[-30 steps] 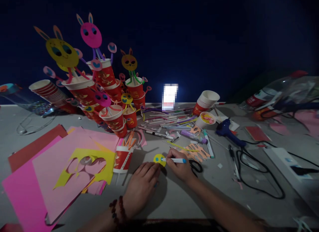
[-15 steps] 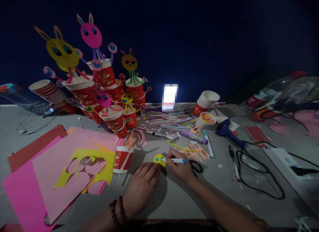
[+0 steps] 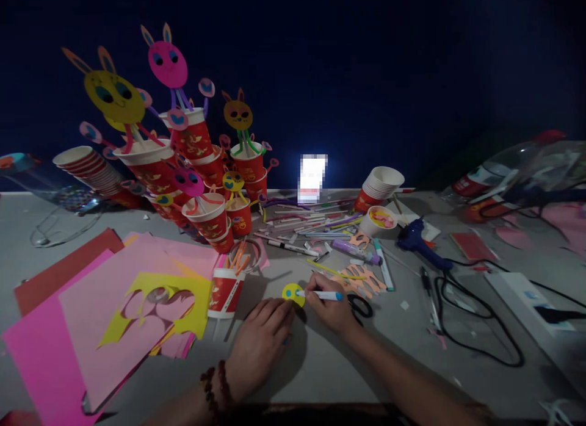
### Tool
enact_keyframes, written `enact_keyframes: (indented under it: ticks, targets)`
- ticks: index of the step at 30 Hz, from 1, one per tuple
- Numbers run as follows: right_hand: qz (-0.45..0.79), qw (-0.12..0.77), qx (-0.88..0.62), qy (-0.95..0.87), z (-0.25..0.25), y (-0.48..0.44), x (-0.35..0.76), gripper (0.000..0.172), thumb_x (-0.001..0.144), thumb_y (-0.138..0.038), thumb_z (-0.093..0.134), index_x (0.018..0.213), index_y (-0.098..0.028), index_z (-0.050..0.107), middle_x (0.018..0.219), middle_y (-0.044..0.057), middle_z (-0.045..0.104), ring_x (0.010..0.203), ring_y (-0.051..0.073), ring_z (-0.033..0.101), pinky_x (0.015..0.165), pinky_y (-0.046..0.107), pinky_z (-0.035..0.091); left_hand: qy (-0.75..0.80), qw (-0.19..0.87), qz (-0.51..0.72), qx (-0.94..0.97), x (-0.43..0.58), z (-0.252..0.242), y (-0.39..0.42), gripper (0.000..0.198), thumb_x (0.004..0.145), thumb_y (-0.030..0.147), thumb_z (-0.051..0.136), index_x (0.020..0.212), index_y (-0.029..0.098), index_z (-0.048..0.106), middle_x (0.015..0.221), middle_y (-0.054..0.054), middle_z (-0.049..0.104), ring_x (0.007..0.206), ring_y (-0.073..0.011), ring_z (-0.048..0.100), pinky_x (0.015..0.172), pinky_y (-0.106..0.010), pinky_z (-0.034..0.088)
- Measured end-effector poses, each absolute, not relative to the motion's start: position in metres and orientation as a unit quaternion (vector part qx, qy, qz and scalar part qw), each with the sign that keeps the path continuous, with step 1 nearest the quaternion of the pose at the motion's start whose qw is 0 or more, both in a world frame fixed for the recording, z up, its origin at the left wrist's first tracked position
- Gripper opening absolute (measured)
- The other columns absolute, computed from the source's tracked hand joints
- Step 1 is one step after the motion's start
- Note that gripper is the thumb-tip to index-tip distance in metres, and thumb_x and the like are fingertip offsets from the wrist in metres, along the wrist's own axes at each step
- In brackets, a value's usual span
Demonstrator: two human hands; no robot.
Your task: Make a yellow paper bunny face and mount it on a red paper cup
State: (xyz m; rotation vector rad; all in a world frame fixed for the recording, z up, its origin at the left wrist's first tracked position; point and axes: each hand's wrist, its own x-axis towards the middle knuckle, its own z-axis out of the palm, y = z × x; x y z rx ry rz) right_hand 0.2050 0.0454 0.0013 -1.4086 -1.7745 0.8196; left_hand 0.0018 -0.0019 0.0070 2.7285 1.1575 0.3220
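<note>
A small yellow paper disc [image 3: 292,290] with blue spots lies on the table between my hands. My right hand [image 3: 327,301] is closed around a white marker [image 3: 324,295] with a blue end, its tip at the right blue spot on the disc. Lying palm down, my left hand [image 3: 265,328] has its fingers stretched towards the disc, the fingertips at its lower edge. A bit of something blue peeks out beside the left hand's thumb side, too small to make out. Black-handled scissors [image 3: 360,306] lie just right of my right hand, blades hidden.
Coloured paper sheets [image 3: 105,328] cover the left. A red paper cup [image 3: 225,295] stands near my left hand, with paper-faced figures in stacked cups [image 3: 151,163] behind. Markers and sticks [image 3: 311,221] lie at the back. A blue glue gun [image 3: 421,243] and power strip [image 3: 526,304] are right.
</note>
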Motion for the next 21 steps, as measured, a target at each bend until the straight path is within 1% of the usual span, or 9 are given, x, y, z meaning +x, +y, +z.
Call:
enact_keyframes:
  ticks: [8, 15, 21]
  targets:
    - [0.315, 0.36, -0.551, -0.684, -0.0005, 0.046, 0.2051, 0.014, 0.079, -0.026, 0.048, 0.066, -0.022, 0.047, 0.057, -0.004, 0.049, 0.054, 0.014, 0.046, 0.054, 0.026, 0.033, 0.389, 0.083, 0.107, 0.911, 0.0008, 0.0043, -0.0016, 0.041, 0.091, 0.025, 0.061, 0.131, 0.016, 0.054, 0.136, -0.005, 0.058, 0.123, -0.0253, 0.05, 0.108, -0.04, 0.039]
    - [0.314, 0.361, -0.549, -0.686, 0.0, 0.0463, 0.2052, 0.014, 0.079, -0.026, 0.048, 0.065, -0.022, 0.046, 0.056, -0.004, 0.048, 0.053, 0.014, 0.044, 0.053, 0.025, 0.033, 0.387, 0.08, 0.109, 0.912, 0.0023, 0.0073, -0.0007, 0.039, 0.091, 0.025, 0.062, 0.128, 0.016, 0.056, 0.134, -0.006, 0.06, 0.121, -0.0254, 0.052, 0.107, -0.04, 0.041]
    - [0.315, 0.361, -0.544, -0.689, 0.0014, 0.0463, 0.2053, 0.015, 0.08, -0.027, 0.048, 0.065, -0.022, 0.046, 0.055, -0.004, 0.047, 0.052, 0.014, 0.044, 0.053, 0.026, 0.032, 0.384, 0.075, 0.111, 0.913, 0.0015, 0.005, -0.0017, 0.038, 0.093, 0.026, 0.059, 0.129, 0.017, 0.056, 0.135, -0.006, 0.059, 0.121, -0.0263, 0.053, 0.106, -0.041, 0.041]
